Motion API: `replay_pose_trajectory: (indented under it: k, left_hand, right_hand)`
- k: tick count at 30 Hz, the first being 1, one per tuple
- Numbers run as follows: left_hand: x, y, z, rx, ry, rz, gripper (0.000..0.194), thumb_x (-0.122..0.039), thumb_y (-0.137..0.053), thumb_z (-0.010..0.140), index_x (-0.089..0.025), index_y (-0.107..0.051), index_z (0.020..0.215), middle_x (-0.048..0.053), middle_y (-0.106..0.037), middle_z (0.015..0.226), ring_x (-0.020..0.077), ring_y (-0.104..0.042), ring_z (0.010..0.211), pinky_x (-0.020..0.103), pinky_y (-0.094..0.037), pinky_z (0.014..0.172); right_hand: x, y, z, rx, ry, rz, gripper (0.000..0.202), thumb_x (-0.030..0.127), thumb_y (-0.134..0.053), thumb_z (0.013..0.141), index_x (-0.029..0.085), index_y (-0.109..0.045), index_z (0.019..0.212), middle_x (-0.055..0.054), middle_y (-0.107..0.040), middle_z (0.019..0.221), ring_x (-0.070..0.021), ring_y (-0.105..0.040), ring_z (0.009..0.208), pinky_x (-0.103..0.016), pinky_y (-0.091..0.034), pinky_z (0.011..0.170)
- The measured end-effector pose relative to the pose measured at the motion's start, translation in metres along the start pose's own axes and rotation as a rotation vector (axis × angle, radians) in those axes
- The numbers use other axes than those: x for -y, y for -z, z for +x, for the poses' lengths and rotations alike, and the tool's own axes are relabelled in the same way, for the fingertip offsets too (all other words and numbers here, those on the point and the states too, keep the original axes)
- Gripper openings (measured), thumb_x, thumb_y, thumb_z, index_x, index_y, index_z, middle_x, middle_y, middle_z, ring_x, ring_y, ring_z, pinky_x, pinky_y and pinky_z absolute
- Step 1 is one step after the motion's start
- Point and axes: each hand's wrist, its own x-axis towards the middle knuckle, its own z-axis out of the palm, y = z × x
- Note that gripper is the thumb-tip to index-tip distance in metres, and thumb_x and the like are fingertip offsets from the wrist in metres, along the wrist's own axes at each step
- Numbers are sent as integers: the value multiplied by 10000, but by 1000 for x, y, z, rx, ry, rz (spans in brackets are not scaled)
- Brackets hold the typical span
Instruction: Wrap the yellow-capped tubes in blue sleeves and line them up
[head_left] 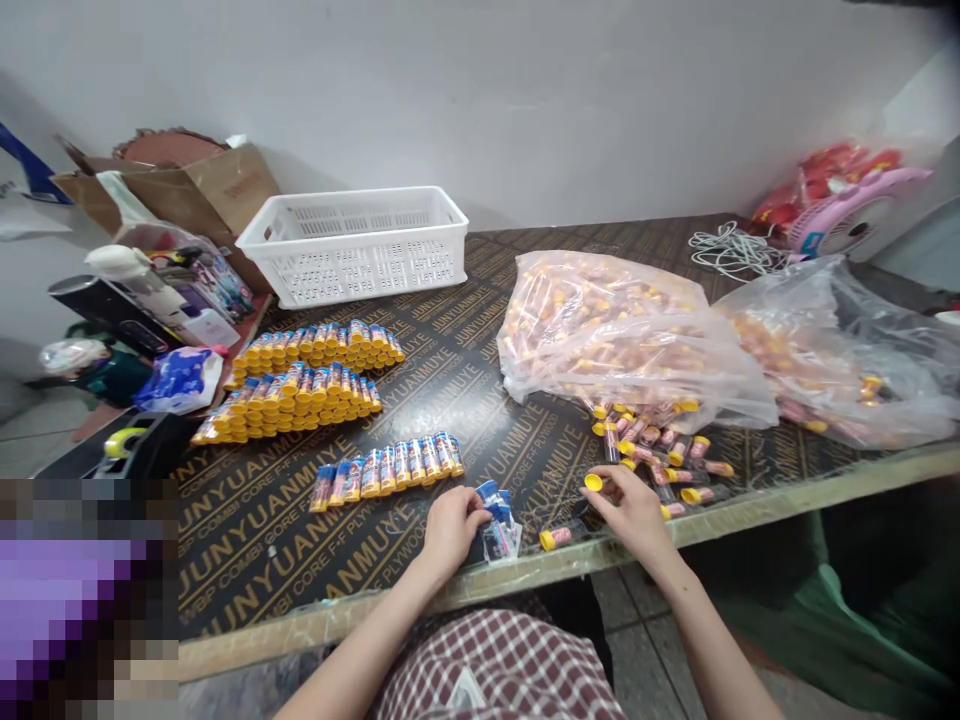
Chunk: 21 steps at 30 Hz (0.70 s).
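My left hand (450, 528) is closed at the table's front edge, thumb and fingers pinching a blue printed plastic sleeve (493, 500) from a small heap of clear and blue ones. My right hand (634, 510) grips a small tube with a yellow cap (593, 482); the cap faces me and the fingers hide most of the body. Between the hands lies a clear tube with pink contents (556, 538). Loose yellow-capped tubes (667, 445) spread beyond my right hand. Left of my left hand stands a row of blue-sleeved tubes (394, 468).
Stacked sleeved tubes (300, 400) sit at the left, before a white plastic basket (360, 260). Large plastic bags of tubes (607, 320) fill the right. A tape dispenser (124, 445), bottles (112, 310), a pink fan (855, 215) and a white cable (735, 252) line the sides.
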Motion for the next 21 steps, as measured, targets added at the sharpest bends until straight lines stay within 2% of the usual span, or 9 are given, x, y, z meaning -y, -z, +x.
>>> replay_pose_trajectory:
  k: [3, 5, 8, 11, 14, 17, 19, 21]
  left_hand:
    - [0, -1, -2, 9, -18, 15, 101, -206, -572, 747, -184, -607, 655, 18, -613, 671, 160, -537, 639, 253, -327, 617]
    - [-1, -1, -4, 3, -27, 21, 84, -188, -557, 753, -191, -616, 694, 16, -622, 683, 160, -547, 649, 251, -331, 622]
    - [-1, -1, -7, -35, -40, 25, 43, -165, -579, 723, -195, -601, 699, 6, -609, 689, 154, -541, 656, 246, -335, 624]
    - [-3, 2, -9, -73, -48, -24, 69, -155, -610, 679, -185, -567, 635, -2, -575, 681, 140, -517, 644, 239, -341, 615]
    - [-7, 5, -9, -64, 18, -244, 86, -188, -606, 682, -180, -537, 632, -20, -556, 628, 124, -508, 594, 226, -352, 580]
    - [-12, 10, -7, -48, 164, -635, 158, -250, -632, 675, -187, -487, 674, -59, -517, 531, 108, -504, 502, 212, -368, 523]
    - [-15, 14, -5, -50, 262, -866, 252, -247, -703, 608, -186, -493, 733, -77, -525, 501, 95, -496, 453, 205, -382, 501]
    - [-17, 19, -3, -59, 325, -1012, 362, -223, -766, 535, -169, -543, 814, -54, -597, 558, 88, -520, 470, 201, -408, 516]
  right_hand:
    - [25, -5, -2, -46, -78, 211, 265, 417, -556, 816, 176, -593, 919, -60, -641, 836, -173, -595, 669, -302, -502, 633]
    - [39, -9, -4, -33, -98, 313, 288, 416, -556, 820, 175, -607, 970, -67, -655, 885, -177, -612, 716, -301, -511, 657]
    - [55, -14, -6, 1, -72, 391, 267, 384, -542, 839, 187, -639, 991, -85, -650, 969, -194, -617, 808, -309, -517, 674]
    - [64, -17, -10, 8, -70, 439, 213, 348, -555, 837, 192, -662, 934, -86, -642, 965, -192, -614, 800, -316, -525, 665]
    - [70, -20, -15, -3, -120, 542, 204, 339, -574, 820, 199, -659, 941, -84, -632, 986, -180, -620, 750, -318, -550, 621]
    - [76, -20, -19, -18, -143, 644, 204, 333, -594, 801, 203, -664, 941, -87, -619, 1028, -190, -634, 790, -315, -570, 622]
    - [81, -19, -22, -29, -144, 670, 185, 312, -602, 799, 207, -664, 939, -85, -611, 1047, -201, -631, 861, -322, -574, 680]
    - [86, -17, -24, -35, -136, 675, 171, 287, -599, 807, 216, -661, 950, -80, -607, 1052, -204, -620, 910, -325, -569, 726]
